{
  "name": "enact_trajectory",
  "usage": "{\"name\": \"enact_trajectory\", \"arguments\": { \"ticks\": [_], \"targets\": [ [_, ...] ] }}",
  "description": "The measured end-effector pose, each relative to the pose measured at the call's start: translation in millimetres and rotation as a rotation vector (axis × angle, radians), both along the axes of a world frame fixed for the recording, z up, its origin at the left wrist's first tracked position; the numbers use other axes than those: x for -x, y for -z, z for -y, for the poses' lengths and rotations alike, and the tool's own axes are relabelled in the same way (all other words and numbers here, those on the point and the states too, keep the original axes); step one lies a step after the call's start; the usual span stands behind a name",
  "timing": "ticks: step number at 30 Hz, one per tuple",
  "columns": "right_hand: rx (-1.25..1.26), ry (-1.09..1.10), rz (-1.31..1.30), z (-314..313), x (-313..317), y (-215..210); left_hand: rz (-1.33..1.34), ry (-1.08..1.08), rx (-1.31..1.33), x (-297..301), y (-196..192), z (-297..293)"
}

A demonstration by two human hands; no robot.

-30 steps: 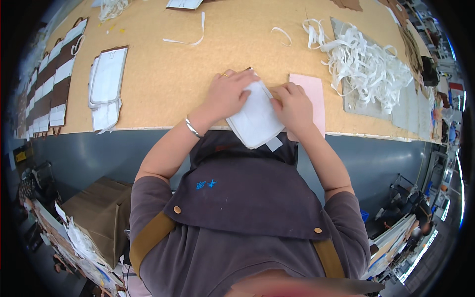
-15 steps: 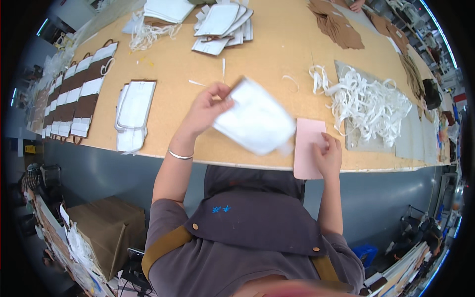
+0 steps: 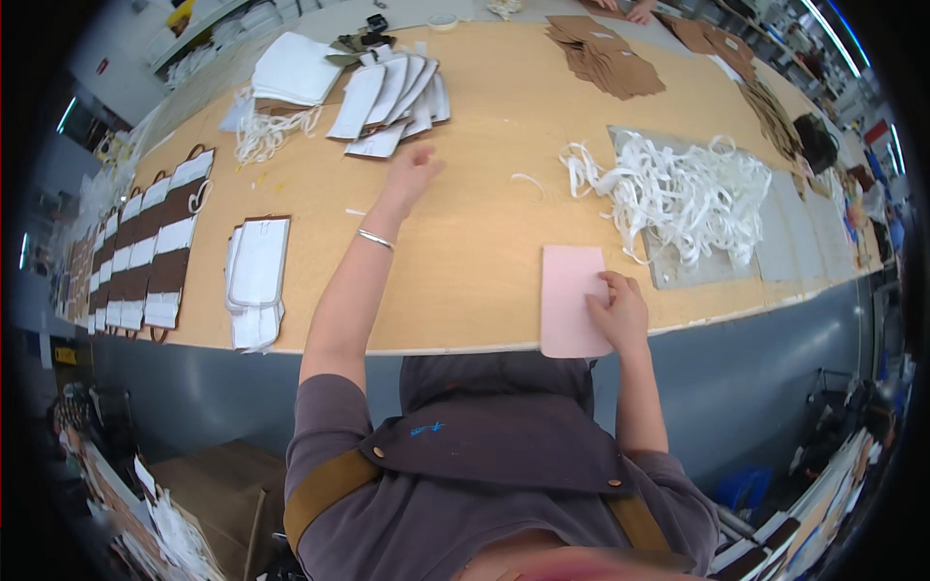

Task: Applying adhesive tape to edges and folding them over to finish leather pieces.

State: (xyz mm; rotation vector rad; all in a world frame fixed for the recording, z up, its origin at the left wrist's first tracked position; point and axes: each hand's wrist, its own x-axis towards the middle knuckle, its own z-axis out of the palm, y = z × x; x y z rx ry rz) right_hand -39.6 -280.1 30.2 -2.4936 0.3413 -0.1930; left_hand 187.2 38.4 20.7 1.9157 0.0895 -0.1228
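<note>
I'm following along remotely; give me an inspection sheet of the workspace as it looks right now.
Surface: light brown table, pieces spread over it.
Work pieces: pink sheet at the front edge; fanned white pieces farther back; white stack and brown-and-white strips on the left.
Clutter: tangled white ribbons heaped over a grey sheet; a loose ribbon snippet.
Left hand: just in front of the fanned pieces; no held piece seen; contact unclear.
Right hand: on the pink sheet's right side; grip unclear.
Cables: nothing seen clearly.
Surroundings: another person's hands at the far side, near brown pieces.
</note>
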Motion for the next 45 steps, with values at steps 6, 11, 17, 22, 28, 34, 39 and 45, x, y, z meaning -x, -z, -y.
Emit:
{"name": "enact_trajectory", "arguments": {
  "ticks": [6,11,17,22,28,34,39,45],
  "targets": [
    [-0.023,-0.177,-0.040,-23.4,-12.1,-6.5,0.149,0.386,-0.113,31.6,7.7,122.9],
    [-0.118,-0.146,0.099,-9.8,-23.1,-22.0,0.381,0.355,-0.183,49.3,2.5,195.1],
    [0.061,-0.125,0.401,23.9,-57.3,-36.2,0.350,0.325,-0.218,56.1,-4.5,207.1],
    [0.348,-0.030,0.501,28.4,-98.0,-48.2,0.337,0.597,0.042,98.8,-39.6,166.8],
    [0.770,0.204,0.278,115.1,-149.7,23.3,0.365,0.700,1.003,134.0,-86.2,55.7],
    [0.787,0.196,0.236,139.4,-164.2,-27.7,0.452,0.251,1.297,143.7,-110.7,-9.5],
    [0.776,0.381,0.031,175.8,-155.9,-18.1,0.849,-0.100,1.238,161.0,-128.7,-105.2],
    [0.763,0.046,0.041,66.1,-147.3,-97.2,0.415,-0.198,0.874,140.7,-84.3,-21.8]
  ]
}}
